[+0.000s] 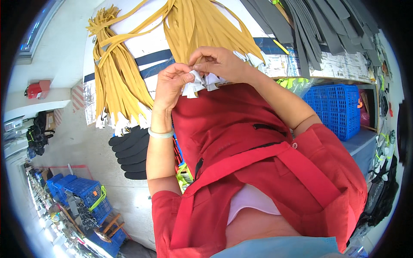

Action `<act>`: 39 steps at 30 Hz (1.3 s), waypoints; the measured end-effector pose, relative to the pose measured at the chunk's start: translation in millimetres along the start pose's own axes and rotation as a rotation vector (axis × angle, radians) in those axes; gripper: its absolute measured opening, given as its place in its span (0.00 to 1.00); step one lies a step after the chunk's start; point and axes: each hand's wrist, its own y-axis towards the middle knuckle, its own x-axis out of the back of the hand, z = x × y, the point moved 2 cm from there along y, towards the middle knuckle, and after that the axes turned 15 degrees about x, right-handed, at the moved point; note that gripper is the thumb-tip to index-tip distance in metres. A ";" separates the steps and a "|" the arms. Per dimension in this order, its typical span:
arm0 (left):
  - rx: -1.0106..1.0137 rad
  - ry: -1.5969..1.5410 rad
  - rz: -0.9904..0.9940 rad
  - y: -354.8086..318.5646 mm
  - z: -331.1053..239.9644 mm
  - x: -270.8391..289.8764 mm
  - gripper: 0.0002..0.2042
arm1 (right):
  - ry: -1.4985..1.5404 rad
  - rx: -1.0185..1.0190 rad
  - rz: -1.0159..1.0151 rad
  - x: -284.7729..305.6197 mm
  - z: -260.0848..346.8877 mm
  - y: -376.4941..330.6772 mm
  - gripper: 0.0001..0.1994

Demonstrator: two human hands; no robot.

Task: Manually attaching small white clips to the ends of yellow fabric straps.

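White tabs [195,84] end a loose bundle of mustard-yellow straps [202,26], just over the near edge of the bench [340,69], in front of the person's red apron [228,109]. The left hand [172,84] has thumb and forefinger brought together on one tab, the other fingers curled. The right hand [220,64] meets it there, its thumb and index tip in a narrow pinch; I cannot tell what lies between them. More white ends of the same bundle show to the right of the right hand, along the near edge.

The straps run back from the hands toward the far edge. A second yellow bundle [122,77] lies toward the bench's left edge, its white ends hanging at the near left corner. A dark blue band [150,58] crosses the bench top between the two bundles.

Dark grey strips [305,30] spread over the far right part, some reaching the near edge. A thin yellow stick [281,47] lies just left of them. Below the bench's right part stands a blue basket [331,107]; below the near left corner, black pieces [131,155] lie overlapping in a stack.
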 end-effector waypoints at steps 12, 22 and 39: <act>-0.069 -0.136 -0.034 -5.9 10.2 11.1 0.05 | 0.138 -0.036 0.015 -8.1 -6.9 -3.8 0.09; -0.127 -0.255 -0.003 -0.1 6.9 14.5 0.05 | 0.078 -0.096 -0.010 -9.1 1.7 12.9 0.11; -0.071 0.011 -0.023 -7.6 -6.0 8.1 0.09 | 0.089 -0.136 0.017 0.6 5.2 18.6 0.08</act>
